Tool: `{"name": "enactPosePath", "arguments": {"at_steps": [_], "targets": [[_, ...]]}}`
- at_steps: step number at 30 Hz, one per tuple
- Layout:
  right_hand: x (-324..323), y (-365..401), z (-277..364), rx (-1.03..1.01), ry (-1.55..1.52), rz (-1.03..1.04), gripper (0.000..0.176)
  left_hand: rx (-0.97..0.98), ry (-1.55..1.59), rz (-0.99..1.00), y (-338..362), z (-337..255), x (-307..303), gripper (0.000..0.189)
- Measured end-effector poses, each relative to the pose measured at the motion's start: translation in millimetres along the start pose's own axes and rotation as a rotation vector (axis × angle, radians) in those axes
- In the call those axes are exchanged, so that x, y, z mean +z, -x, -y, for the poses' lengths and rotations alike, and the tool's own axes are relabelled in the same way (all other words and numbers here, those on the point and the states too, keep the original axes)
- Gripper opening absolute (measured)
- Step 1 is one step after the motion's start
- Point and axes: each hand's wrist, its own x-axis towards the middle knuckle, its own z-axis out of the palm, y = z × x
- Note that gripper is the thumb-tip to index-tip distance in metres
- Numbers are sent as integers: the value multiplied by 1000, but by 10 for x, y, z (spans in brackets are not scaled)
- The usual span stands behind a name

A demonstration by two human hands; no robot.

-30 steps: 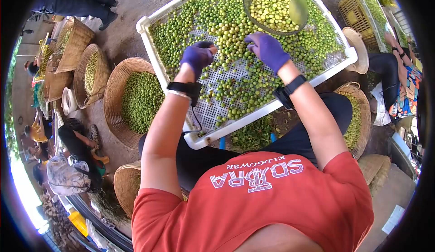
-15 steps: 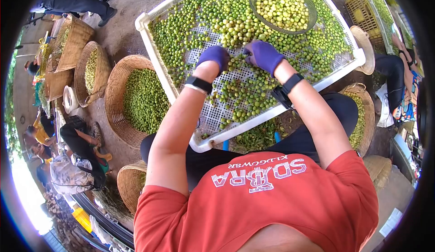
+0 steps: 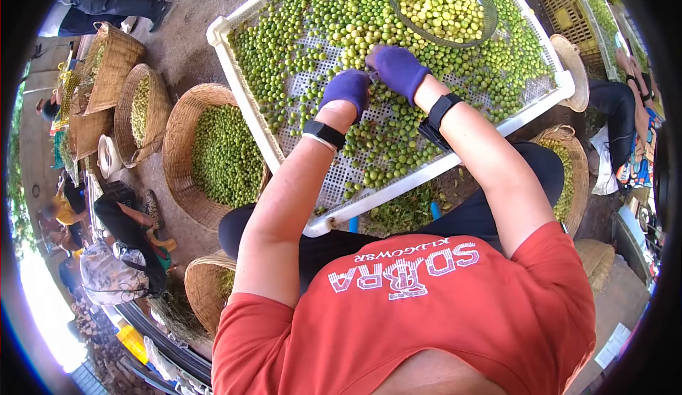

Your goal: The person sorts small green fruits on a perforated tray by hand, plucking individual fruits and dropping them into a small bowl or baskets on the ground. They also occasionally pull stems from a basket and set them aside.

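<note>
Relative to the earlier frame, the left hand (image 3: 346, 89) has moved toward the right hand (image 3: 399, 72), and the right hand has shifted inward and forward, closing the gap; the two gloved hands now sit together, left hand nearer the body. Both hands (2) wear purple gloves. The fingers of both are curled inward; whether either grips a fruit cannot be determined. Both are positioned over the middle of one white perforated tray (image 3: 330, 190), close above the loose green fruit (image 3: 273, 57), which is too numerous to count. One mesh bowl (image 3: 490, 13), filled with paler yellow-green fruit (image 3: 440, 6), rests on the fruit at the far side of the tray, forward of the right hand. Two blue supports (image 3: 435, 210) are visible below the near edge. Left wrist: one black strap (image 3: 325, 133) and one white band (image 3: 320, 141). Right wrist: one black strap (image 3: 445, 109). Left of the tray stand five woven baskets (image 3: 177, 160); the largest visible one contains green fruit. To the right, one woven basket (image 3: 577, 175) with green fruit stands beside the person's knee, and one round tan disc (image 3: 570, 75) is located near the tray corner, beside yellow crating (image 3: 565, 11).
</note>
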Motion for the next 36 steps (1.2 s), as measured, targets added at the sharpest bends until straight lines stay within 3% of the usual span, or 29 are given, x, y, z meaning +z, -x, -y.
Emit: {"name": "enactPosePath", "arguments": {"at_steps": [7, 11, 13, 15, 19, 21, 25, 28, 29, 31, 32, 35, 36], "targets": [[-87, 134, 88, -85, -118, 1, 13, -32, -27, 192, 57, 32, -147, 24], [-419, 160, -281, 75, -443, -135, 11, -232, 481, 44, 105, 239, -31, 26], [-875, 201, -410, 217, -469, -213, 13, -104, 419, -4, 138, 198, -82, 27], [-975, 246, -533, 183, -72, -502, 18, -65, 480, -5, 140, 73, -161, 26], [-916, 287, -450, 155, -45, -264, 16, 207, 187, -100, -8, 48, 37, 21], [-635, 302, -383, 144, -90, -27, 15, 125, 78, -38, -7, -26, 14, 22], [-233, 379, -429, 142, -59, 4, 12, 64, -96, 14, 49, -71, 50, 20], [-359, 464, -526, 176, -213, 17, 14, -107, 249, 48, 229, -98, -267, 22], [-447, 486, -519, 189, -200, 14, 14, -192, 498, 120, 135, 78, -128, 22], [-597, 548, -500, 213, -166, 9, 16, 250, 590, -123, 67, 364, 92, 21], [-615, 542, -446, 191, -155, 25, 17, -26, 1207, 56, 178, 238, -18, 17], [-522, 616, -256, 93, -48, 68, 15, -158, 1670, 359, 166, 77, -108, 25], [-412, 624, -267, 58, -63, 69, 13, -119, 1589, 373, 121, 35, -75, 25]]}}
